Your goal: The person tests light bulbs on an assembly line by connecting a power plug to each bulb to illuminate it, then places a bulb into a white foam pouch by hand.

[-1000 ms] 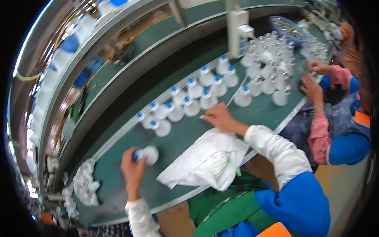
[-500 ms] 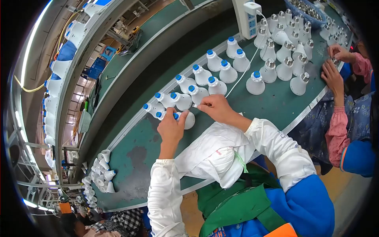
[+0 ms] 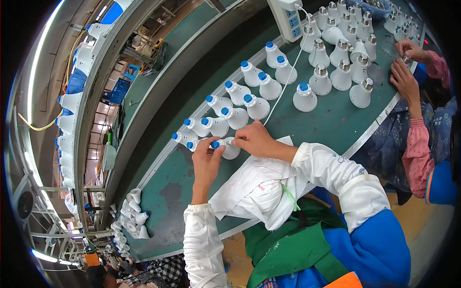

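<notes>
A white LED bulb housing (image 3: 232,151) with a blue piece in its neck lies tilted between my hands. My left hand (image 3: 206,158) pinches its blue-topped neck between thumb and fingers. Close by, my right hand (image 3: 255,139) has its thumb and fingers pressed together at the housing's side; whatever is between them is too small to make out. Beyond my hands, several more bulb housings with blue tops (image 3: 235,117) stand in slanting rows. One of them (image 3: 191,145) is partly hidden behind my left fingers.
Bulb housings with metal screw caps (image 3: 341,75) crowd the right of the green bench (image 3: 173,211). A white cable runs from a power strip (image 3: 287,21) across the bench. White housings lie piled at left (image 3: 134,213). A co-worker's hands (image 3: 406,79) are at far right.
My right hand has come down and left to the housing, its small white piece no longer showing. My left hand stays at the neck. The whole view has shifted slightly.
</notes>
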{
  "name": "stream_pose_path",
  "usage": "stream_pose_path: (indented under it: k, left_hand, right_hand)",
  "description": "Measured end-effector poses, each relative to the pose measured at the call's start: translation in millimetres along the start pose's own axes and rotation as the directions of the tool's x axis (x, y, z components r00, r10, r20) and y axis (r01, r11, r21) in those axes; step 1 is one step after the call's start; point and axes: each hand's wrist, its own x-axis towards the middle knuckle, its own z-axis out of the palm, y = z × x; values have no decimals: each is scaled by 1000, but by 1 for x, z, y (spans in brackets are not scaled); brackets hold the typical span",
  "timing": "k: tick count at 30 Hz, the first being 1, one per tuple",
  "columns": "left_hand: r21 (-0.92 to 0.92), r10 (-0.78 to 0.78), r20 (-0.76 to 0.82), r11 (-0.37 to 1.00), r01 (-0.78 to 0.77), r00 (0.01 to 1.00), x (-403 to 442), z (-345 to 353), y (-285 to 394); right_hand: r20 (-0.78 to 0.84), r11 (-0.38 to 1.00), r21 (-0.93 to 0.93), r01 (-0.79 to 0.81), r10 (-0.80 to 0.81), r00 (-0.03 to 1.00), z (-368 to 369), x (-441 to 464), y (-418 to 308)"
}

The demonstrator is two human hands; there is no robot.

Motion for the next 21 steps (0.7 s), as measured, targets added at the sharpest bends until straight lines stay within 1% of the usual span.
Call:
stream_pose_path:
  k: [2,6,8,11,13,14,15,17,18,19,21]
  left_hand:
    - [-16,-18,-13,1000,17,1000,0,1,-1]
    - [8,27,-23,1000,-27,999,0,1,-2]
    - [22,33,-22,999,-32,999,-1,1,1]
    - [3,25,-34,1000,-25,999,-2,0,-3]
    - [107,103,14,989,-104,995,3,-2,-5]
    - [23,47,25,999,-47,999,2,-1,-1]
    - [21,44,26,999,-45,999,4,-3,1]
    - [85,65,68,994,-71,996,6,-2,1]
    - [150,87,98,983,-101,991,7,-5,1]
    - [71,97,99,992,-104,990,7,-3,-8]
    - [49,80,102,995,-85,992,6,-3,-2]
  right_hand:
    - [-35,999,40,-26,27,999,1,0,0]
    - [-35,997,68,-24,26,999,3,1,0]
    - [53,982,165,-92,84,995,0,2,-2]
    - [86,989,119,-83,73,994,-2,2,-4]
    - [99,988,137,-64,51,994,-5,5,-5]
    - [123,981,145,-129,111,986,-9,5,-6]
    - [125,981,144,-132,114,986,-9,7,-4]
    - [149,969,194,-154,126,981,-8,6,2]
    - [123,970,206,-132,109,986,-3,6,7]
    - [112,960,216,-180,159,981,-6,5,-3]
    - [140,936,237,-259,231,963,-5,7,-7]
